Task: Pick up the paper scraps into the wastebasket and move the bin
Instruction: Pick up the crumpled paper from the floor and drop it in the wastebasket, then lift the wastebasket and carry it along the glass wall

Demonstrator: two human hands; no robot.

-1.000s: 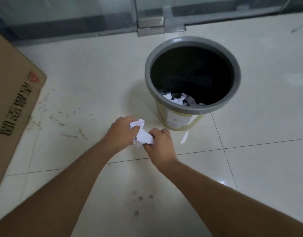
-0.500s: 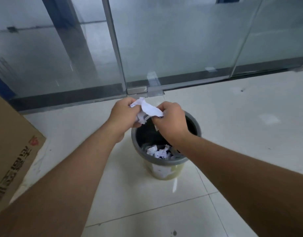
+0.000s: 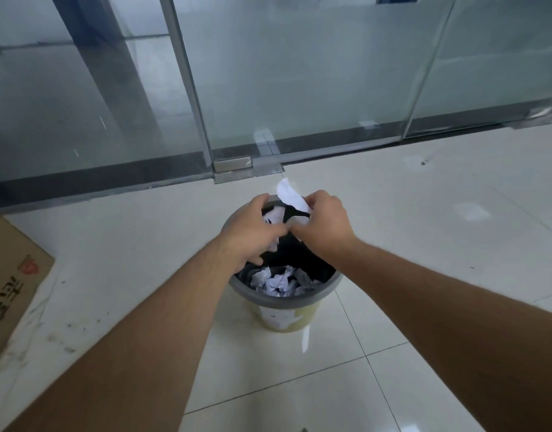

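Over the bin (image 3: 327, 286) on the floor, the left hand (image 3: 252, 229) and right hand (image 3: 326, 222) each pinched paper scraps (image 3: 291, 196), held above its mouth to drop straight in.

Both forearms are bare to the frame edge, the left hand (image 3: 252, 230) and right hand (image 3: 326, 224) ungloved.

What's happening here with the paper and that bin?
A person is clearing paper scraps into a wastebasket on the tiled floor. The left hand and right hand are both over the open bin, holding white paper between them, not yet dropped. Crumpled scraps already lie inside. A cardboard box sits to the left.
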